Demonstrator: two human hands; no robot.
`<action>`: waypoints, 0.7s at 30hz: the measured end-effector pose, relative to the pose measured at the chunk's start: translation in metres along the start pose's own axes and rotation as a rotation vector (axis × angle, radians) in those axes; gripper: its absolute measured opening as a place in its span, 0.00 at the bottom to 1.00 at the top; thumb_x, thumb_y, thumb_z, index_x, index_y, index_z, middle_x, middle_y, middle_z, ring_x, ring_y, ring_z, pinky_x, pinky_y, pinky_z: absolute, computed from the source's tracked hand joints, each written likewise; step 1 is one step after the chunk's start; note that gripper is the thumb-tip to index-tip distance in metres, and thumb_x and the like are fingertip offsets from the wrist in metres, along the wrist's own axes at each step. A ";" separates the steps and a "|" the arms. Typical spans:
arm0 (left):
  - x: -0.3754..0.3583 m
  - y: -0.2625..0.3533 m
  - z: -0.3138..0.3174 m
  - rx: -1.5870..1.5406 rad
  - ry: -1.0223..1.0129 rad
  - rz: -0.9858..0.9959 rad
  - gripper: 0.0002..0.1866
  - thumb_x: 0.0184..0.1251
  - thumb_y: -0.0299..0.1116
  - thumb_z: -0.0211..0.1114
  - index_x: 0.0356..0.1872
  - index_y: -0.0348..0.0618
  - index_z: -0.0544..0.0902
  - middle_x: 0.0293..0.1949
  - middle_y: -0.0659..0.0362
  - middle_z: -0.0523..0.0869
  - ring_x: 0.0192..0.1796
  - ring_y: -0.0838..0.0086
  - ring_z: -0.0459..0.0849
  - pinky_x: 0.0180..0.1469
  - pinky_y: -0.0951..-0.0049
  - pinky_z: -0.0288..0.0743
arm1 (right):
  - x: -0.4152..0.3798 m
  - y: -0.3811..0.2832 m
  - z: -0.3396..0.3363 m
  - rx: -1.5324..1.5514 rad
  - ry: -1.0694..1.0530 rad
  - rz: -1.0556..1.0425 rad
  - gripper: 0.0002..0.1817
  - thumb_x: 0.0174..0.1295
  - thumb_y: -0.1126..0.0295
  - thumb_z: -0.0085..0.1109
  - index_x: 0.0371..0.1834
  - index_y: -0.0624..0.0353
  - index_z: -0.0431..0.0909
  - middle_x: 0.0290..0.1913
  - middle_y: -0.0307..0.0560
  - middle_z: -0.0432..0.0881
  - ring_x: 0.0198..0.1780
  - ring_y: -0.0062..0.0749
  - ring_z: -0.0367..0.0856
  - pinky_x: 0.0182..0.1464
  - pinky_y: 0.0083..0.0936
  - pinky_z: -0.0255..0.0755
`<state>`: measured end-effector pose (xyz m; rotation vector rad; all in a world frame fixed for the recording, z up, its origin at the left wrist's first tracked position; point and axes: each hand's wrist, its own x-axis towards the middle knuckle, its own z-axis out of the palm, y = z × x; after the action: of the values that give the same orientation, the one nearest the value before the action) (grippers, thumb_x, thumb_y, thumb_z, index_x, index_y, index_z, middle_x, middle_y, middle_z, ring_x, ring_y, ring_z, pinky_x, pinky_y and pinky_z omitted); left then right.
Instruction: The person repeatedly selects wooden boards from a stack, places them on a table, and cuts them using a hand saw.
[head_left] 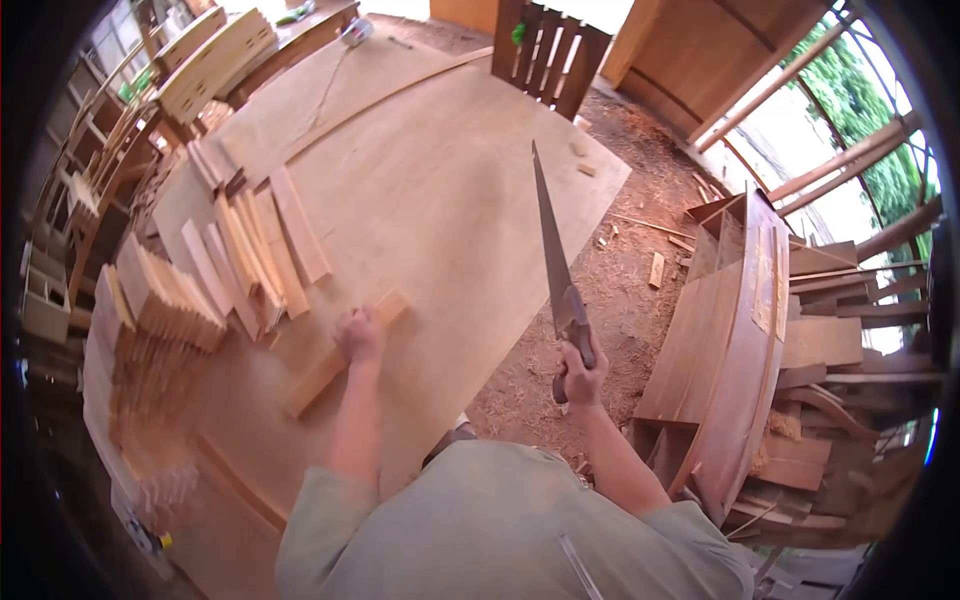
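Note:
In my right hand (582, 375) is a handsaw (553, 245), its fingers wrapped round the dark handle. The blade points up and away, past the right edge of the large plywood sheet (450, 150). My left hand (360, 337) is closed on a short wooden board (325, 380) that lies slantwise on the sheet. Both ends of this board show beyond the hand; the fingertips are partly hidden. Left of it lie several loose wooden strips (262, 235) and a long row of stacked cut pieces (165, 310).
A long thin strip (400, 88) lies across the far part of the sheet. A slatted wooden piece (550, 55) stands at the far edge. On the right are a wooden cabinet (700, 340) on its side and piled offcuts (820, 345). Shavings (625, 300) cover the ground.

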<state>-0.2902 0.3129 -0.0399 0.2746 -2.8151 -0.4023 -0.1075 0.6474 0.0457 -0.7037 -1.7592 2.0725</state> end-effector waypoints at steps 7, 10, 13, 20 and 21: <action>0.039 0.054 -0.005 -0.151 -0.217 0.013 0.27 0.77 0.50 0.47 0.38 0.40 0.89 0.49 0.51 0.86 0.56 0.55 0.81 0.62 0.53 0.69 | -0.068 -0.026 0.003 -0.215 -0.278 0.014 0.31 0.64 0.77 0.61 0.72 0.66 0.68 0.41 0.35 0.81 0.34 0.13 0.74 0.37 0.13 0.70; 0.048 0.062 -0.009 -0.082 -0.252 -0.075 0.29 0.77 0.54 0.46 0.40 0.41 0.90 0.51 0.51 0.85 0.57 0.56 0.81 0.63 0.53 0.68 | -0.075 -0.019 0.007 -0.313 -0.355 -0.002 0.32 0.64 0.77 0.62 0.72 0.67 0.67 0.43 0.38 0.83 0.38 0.14 0.77 0.42 0.15 0.73; 0.052 0.069 -0.016 -0.050 -0.314 -0.108 0.31 0.74 0.59 0.47 0.45 0.42 0.89 0.53 0.50 0.84 0.60 0.56 0.80 0.65 0.54 0.66 | -0.078 -0.021 0.009 -0.360 -0.407 0.026 0.32 0.63 0.77 0.62 0.72 0.68 0.66 0.45 0.41 0.84 0.41 0.16 0.78 0.45 0.17 0.75; 0.061 0.078 -0.031 -0.053 -0.431 -0.302 0.41 0.61 0.72 0.57 0.54 0.42 0.86 0.56 0.49 0.86 0.62 0.57 0.81 0.66 0.61 0.68 | -0.078 -0.014 0.016 -0.387 -0.490 -0.062 0.33 0.64 0.76 0.62 0.73 0.72 0.64 0.48 0.50 0.86 0.45 0.21 0.82 0.49 0.21 0.77; 0.061 0.075 -0.027 -0.038 -0.447 -0.310 0.41 0.61 0.72 0.57 0.54 0.42 0.86 0.56 0.49 0.86 0.62 0.57 0.81 0.66 0.61 0.68 | -0.080 -0.015 0.017 -0.410 -0.504 -0.061 0.33 0.65 0.76 0.62 0.72 0.72 0.64 0.49 0.51 0.86 0.47 0.23 0.83 0.50 0.22 0.77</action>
<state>-0.3508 0.3635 0.0229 0.6962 -3.1987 -0.6544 -0.0519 0.5927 0.0752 -0.2196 -2.4897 1.9817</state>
